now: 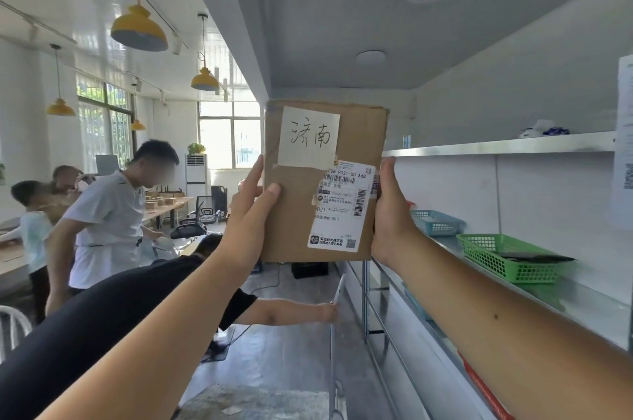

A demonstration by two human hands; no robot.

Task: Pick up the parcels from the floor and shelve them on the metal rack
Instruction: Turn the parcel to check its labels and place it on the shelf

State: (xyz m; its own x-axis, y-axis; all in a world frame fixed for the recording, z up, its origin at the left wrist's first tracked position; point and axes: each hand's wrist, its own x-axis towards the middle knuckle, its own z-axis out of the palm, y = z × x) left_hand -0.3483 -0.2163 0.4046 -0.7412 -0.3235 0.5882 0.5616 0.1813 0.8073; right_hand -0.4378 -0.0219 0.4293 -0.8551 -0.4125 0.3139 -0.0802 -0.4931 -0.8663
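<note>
A brown cardboard parcel (294,210) is held up at arm's length in front of me, upright, with a handwritten white note and a printed shipping label facing me. My left hand (251,195) grips its left edge, thumb across the front. My right hand (388,210) clamps its right edge. The metal rack (496,147) runs along the right wall, and the parcel hangs left of its shelves, roughly level with the upper shelf.
A green basket (507,257) and a blue basket (435,221) sit on the rack's middle shelf. A crouching person in black (236,303) reaches toward the rack's lower part. Other people stand at tables on the left. Yellow lamps hang overhead.
</note>
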